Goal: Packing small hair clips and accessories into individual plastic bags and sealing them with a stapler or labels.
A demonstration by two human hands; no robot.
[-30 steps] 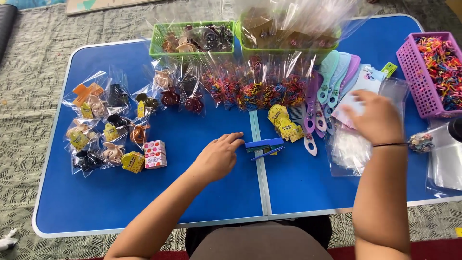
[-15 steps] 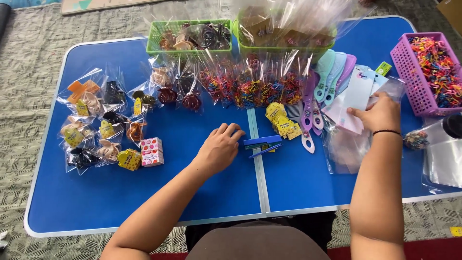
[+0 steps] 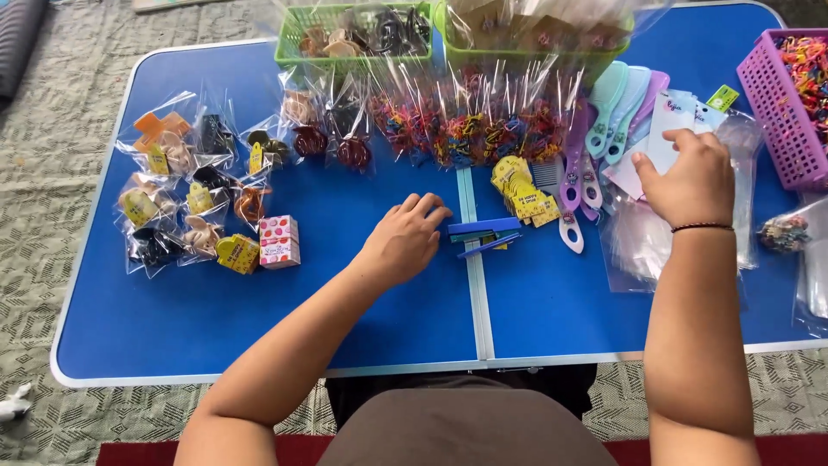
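— Blue table (image 3: pixel 362 285): what lies under the left hand (image 3: pixel 404 242)?
— Left hand rests palm down near the centre seam, fingers loosely curled and close together, fingertips just at the end of a blue stapler (image 3: pixel 485 235). Stapler lies flat across the seam. Whether the fingertips touch it, I cannot tell.

— Right hand (image 3: pixel 690 177)?
— Raised over the right half, black band at the wrist. Fingers bent and pinching a white card (image 3: pixel 671 129) at its lower edge. Card sits over a stack of clear bags (image 3: pixel 638 237).

— Items beside the card?
— Pastel combs (image 3: pixel 614 108), fanned, just left of it. Purple scissors (image 3: pixel 571 185) below them. Yellow tags (image 3: pixel 517 183) in a heap between scissors and seam, just above the stapler.

— Back row?
— Two green baskets (image 3: pixel 297 47), holding packed accessories. In front of them, a row of cellophane packs of coloured bands (image 3: pixel 470 129).

— Left half?
— Bagged hair clips (image 3: pixel 185 185), in a loose cluster, many with yellow tags. One dotted box (image 3: pixel 279 241) at the cluster's right edge, well apart from the left hand.

— Right edge?
— Pink basket (image 3: pixel 776 103) of coloured bands, partly out of frame. More clear bags below it.

— Underfoot?
— Grey patterned mat (image 3: pixel 52 155).
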